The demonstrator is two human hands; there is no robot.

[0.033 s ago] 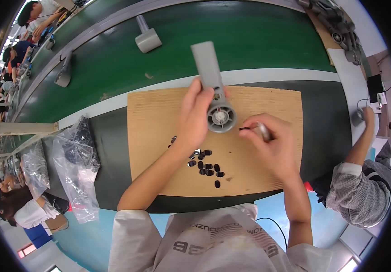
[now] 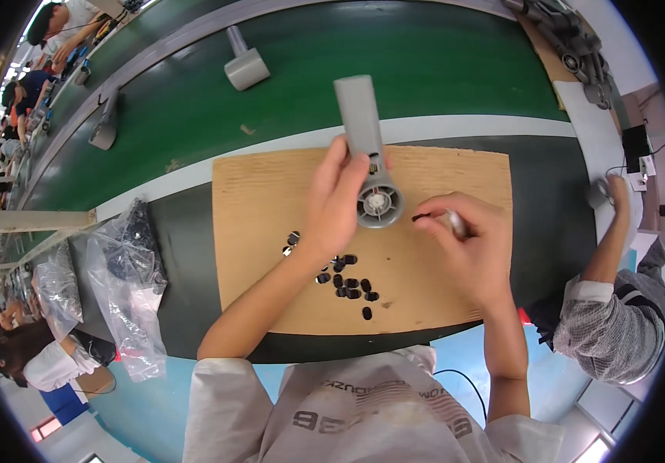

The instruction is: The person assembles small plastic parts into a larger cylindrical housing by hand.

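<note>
While the left hand grips a grey tubular plastic housing, the right hand, near its round end, pinches a small black piece and holds a whitish cylinder. Black oval pieces lie beside the left forearm on brown cardboard.

This looks like a factory assembly line: beyond the brown cardboard sheet runs a long green conveyor belt, with a hammer-shaped grey part lying on it past the sheet's far left corner and a pile of grey parts past its far right corner. Many small black pieces lie loose on the sheet itself, and clear plastic bags with dark contents lie to its left. Other workers line the belt far to the sheet's upper left, and a person in a grey top is to its right.
</note>
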